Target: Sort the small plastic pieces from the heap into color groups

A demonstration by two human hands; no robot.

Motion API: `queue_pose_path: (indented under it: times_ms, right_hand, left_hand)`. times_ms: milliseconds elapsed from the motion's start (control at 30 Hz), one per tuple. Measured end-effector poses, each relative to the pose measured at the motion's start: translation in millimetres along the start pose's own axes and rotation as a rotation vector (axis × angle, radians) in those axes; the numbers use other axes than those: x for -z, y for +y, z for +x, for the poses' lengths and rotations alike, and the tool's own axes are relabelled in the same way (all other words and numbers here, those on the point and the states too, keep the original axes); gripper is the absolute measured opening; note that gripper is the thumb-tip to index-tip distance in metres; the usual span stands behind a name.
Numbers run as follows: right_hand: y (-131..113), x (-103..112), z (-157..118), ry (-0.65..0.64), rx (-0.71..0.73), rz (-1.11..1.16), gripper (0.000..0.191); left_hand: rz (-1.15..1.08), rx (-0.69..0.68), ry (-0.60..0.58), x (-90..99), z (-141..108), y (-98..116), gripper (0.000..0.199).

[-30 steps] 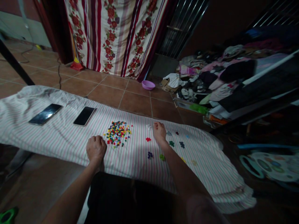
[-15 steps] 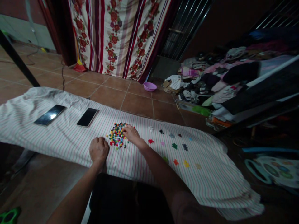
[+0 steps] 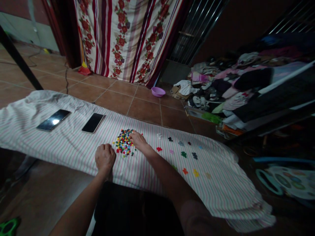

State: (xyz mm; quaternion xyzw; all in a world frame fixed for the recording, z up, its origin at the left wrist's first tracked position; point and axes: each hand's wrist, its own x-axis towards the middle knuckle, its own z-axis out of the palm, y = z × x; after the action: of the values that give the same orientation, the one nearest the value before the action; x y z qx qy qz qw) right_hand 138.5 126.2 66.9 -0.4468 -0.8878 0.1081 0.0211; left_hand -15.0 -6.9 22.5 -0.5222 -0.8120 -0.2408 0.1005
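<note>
A heap of small many-coloured pieces lies on the striped cloth. My right hand reaches into the heap's right side, fingertips pinched together among the pieces; whatever is between them is too small to make out. At the heap's left edge my left hand rests on the cloth, its fingers curled into a loose fist, with nothing showing in it. To the right are little one-colour clusters, among them red, dark green, orange and yellow. My right forearm partly covers a light green cluster.
Two phones, one to the far left and one nearer the heap, lie on the cloth. Beyond on the tiled floor stands a purple basin, before a flowered curtain. Clothes are piled at the right.
Both hands hold nearly the same places, the right fingertips still in the heap. The whole view has shifted very slightly.
</note>
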Motion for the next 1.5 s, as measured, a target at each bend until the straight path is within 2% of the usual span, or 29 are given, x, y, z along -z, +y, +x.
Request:
queue_pose_path:
  times_ms: [200, 467, 700, 800, 967, 1167, 1300, 1400, 1500]
  right_hand:
    - [-6.2, 2.5, 1.9, -0.040, 0.050, -0.063, 0.022]
    - [1.9, -2.1, -1.2, 0.027, 0.059, 0.028, 0.017]
    - [14.1, -6.2, -10.0, 0.166, 0.178, 0.203, 0.015]
    - [26.9, -5.0, -21.2, 0.245, 0.170, 0.232, 0.018]
    - [73.5, -0.8, -47.6, 0.350, -0.045, 0.247, 0.021]
    - [148.9, 7.0, -86.1, 0.607, -0.371, 0.274, 0.025]
    - [197.3, 12.4, -114.0, 0.739, -0.533, 0.220, 0.023]
    - [228.6, 15.2, -134.9, 0.766, -0.632, 0.161, 0.022]
    - [253.7, 17.9, -152.2, 0.714, -0.761, 0.105, 0.021]
  left_hand:
    - [0.006, -0.005, 0.007, -1.0, -0.9, -0.8, 0.023]
    - [-0.003, 0.006, 0.019, -0.6, -0.3, 0.0, 0.022]
    - [-0.006, -0.006, 0.016, -1.0, -1.1, -1.5, 0.025]
    - [0.004, -0.020, 0.032, -3.2, -1.5, -2.7, 0.026]
    - [0.021, -0.024, 0.048, -4.5, -1.4, -3.2, 0.029]
    - [0.027, -0.014, 0.036, 0.1, -1.3, -1.3, 0.029]
    - [0.050, -0.011, 0.039, 0.0, -2.1, -1.0, 0.031]
    - [0.044, -0.020, 0.037, -2.2, -2.2, -1.9, 0.031]
    - [0.032, -0.007, 0.033, -3.8, -1.9, -2.5, 0.031]
